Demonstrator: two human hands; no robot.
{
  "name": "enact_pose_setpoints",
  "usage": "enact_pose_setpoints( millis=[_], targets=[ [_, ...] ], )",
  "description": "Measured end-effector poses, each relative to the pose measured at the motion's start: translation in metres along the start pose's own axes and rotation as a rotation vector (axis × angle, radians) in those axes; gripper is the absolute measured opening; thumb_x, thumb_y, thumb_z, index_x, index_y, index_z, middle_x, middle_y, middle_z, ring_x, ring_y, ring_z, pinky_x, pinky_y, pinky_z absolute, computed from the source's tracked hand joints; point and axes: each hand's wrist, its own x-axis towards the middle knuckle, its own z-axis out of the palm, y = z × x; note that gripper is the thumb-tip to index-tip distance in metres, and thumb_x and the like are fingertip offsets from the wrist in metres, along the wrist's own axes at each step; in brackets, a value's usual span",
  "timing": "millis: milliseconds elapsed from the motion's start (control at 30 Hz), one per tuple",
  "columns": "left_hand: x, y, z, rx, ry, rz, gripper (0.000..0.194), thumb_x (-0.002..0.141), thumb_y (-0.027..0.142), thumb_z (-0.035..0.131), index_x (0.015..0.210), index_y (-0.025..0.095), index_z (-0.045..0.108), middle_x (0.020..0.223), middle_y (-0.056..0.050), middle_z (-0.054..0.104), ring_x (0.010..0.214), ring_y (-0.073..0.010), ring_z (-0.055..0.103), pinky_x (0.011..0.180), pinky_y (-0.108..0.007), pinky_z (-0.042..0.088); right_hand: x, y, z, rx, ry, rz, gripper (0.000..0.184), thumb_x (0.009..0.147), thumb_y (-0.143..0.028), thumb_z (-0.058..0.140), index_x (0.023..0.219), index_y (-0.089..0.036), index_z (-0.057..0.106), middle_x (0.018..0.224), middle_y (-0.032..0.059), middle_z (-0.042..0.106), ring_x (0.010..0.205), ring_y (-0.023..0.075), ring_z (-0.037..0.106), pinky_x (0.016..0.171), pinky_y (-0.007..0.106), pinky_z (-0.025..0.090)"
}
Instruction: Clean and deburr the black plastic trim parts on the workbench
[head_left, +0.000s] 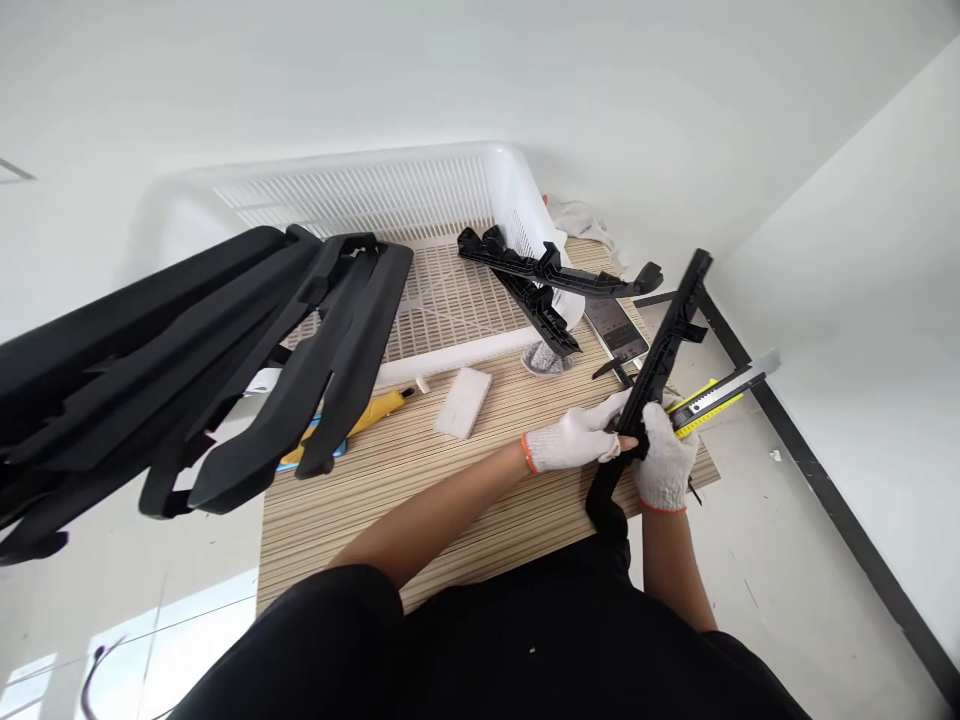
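My left hand (574, 438), in a white knit glove with an orange cuff, is closed on a long black plastic trim piece (660, 355). One bare fingertip pokes out of the glove and presses on the piece. The trim piece stands at a slant, its lower end close to my lap. On its right side my right hand (666, 462), gloved too, is wrapped around a yellow and black utility knife (709, 402). The knife's blade is out and points to the upper right, away from the piece. My right fingers also touch the trim piece, and their tips are partly hidden.
A white plastic basket (450, 347) stands behind, with black trim pieces (555, 270) across its right rim. More long trim pieces (300, 370) jut out at left. A yellow-handled tool (379, 408), a white block (463, 402) and a phone (616, 330) lie on the wood-grain table (360, 530).
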Motion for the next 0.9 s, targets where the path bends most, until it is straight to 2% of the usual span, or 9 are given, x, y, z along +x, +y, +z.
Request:
enact_pose_setpoints(
  millis=[67,133,300,467,567,667,767,833,900],
  targets=[
    [0.001,-0.004,-0.004,0.046,-0.098,-0.042,0.087,0.087,0.035,0.069,0.164,0.021,0.032,0.068,0.006,0.055,0.060,-0.0090,0.044,0.061,-0.024,0.040,-0.003,0.000,0.001,-0.029,-0.027,0.016,0.031,0.073,-0.040,0.083,0.083,-0.020,0.063,0.073,-0.0045,0.063,0.064,0.0119,0.060,0.063,0.026,0.055],
    [0.003,-0.010,-0.005,0.017,-0.118,-0.038,0.085,0.090,0.037,0.068,0.165,0.023,0.030,0.072,0.006,0.054,0.062,-0.0078,0.041,0.062,-0.023,0.039,-0.005,0.002,0.002,-0.076,-0.053,0.010,0.029,0.075,-0.041,0.082,0.083,-0.020,0.064,0.074,-0.0037,0.064,0.066,0.0129,0.061,0.065,0.027,0.055],
    [0.010,-0.025,0.001,-0.173,-0.022,0.059,0.082,0.087,0.044,0.074,0.159,0.022,0.042,0.075,0.004,0.052,0.066,-0.0076,0.040,0.063,-0.022,0.038,-0.010,0.001,0.003,-0.185,-0.100,-0.095,0.022,0.080,-0.039,0.077,0.082,-0.019,0.069,0.090,0.0020,0.070,0.085,0.0180,0.067,0.081,0.033,0.057],
    [0.014,-0.028,0.002,-0.401,0.114,0.015,0.075,0.088,0.039,0.074,0.156,0.023,0.046,0.078,0.004,0.051,0.061,-0.0054,0.036,0.058,-0.020,0.036,-0.005,-0.015,-0.011,-0.348,-0.082,-0.340,0.010,0.082,-0.030,0.074,0.081,-0.021,0.071,0.099,0.0041,0.070,0.102,0.0209,0.066,0.100,0.040,0.053],
    [0.014,-0.026,-0.001,-0.542,0.109,-0.034,0.081,0.088,0.037,0.072,0.159,0.023,0.037,0.074,0.005,0.048,0.058,-0.0061,0.039,0.059,-0.021,0.040,-0.006,-0.017,-0.037,-0.346,-0.078,-0.258,0.012,0.079,-0.030,0.077,0.085,-0.020,0.073,0.086,0.0021,0.069,0.077,0.0168,0.065,0.075,0.034,0.056],
    [0.011,-0.022,-0.003,-0.648,0.034,-0.041,0.092,0.084,0.042,0.074,0.161,0.023,0.026,0.076,0.004,0.052,0.067,-0.0118,0.055,0.071,-0.029,0.053,-0.015,-0.011,-0.069,-0.330,-0.176,-0.086,0.021,0.072,-0.030,0.080,0.090,-0.020,0.077,0.071,-0.0008,0.066,0.053,0.0122,0.053,0.048,0.027,0.043],
    [0.009,-0.018,-0.005,-0.685,-0.016,-0.037,0.091,0.081,0.043,0.076,0.156,0.022,0.029,0.075,0.003,0.055,0.071,-0.0150,0.060,0.075,-0.034,0.056,-0.022,-0.008,-0.091,-0.467,-0.315,-0.133,0.024,0.064,-0.026,0.082,0.087,-0.022,0.081,0.068,-0.0008,0.069,0.054,0.0152,0.058,0.048,0.028,0.045],
    [0.009,-0.015,-0.009,-0.631,-0.026,-0.065,0.065,0.087,0.047,0.069,0.141,0.019,0.047,0.073,0.002,0.057,0.067,-0.0140,0.058,0.072,-0.031,0.055,-0.022,-0.011,-0.096,-0.600,-0.404,-0.225,0.024,0.063,-0.027,0.083,0.087,-0.025,0.083,0.075,0.0009,0.074,0.063,0.0189,0.065,0.055,0.030,0.052],
    [0.009,-0.012,-0.015,-0.592,-0.030,-0.132,0.045,0.099,0.056,0.050,0.121,0.017,0.060,0.071,-0.001,0.059,0.063,-0.0137,0.058,0.070,-0.030,0.052,-0.017,-0.015,-0.095,-0.705,-0.457,-0.293,0.022,0.068,-0.032,0.082,0.090,-0.028,0.084,0.080,0.0018,0.077,0.067,0.0205,0.068,0.060,0.032,0.055]
  ],
)
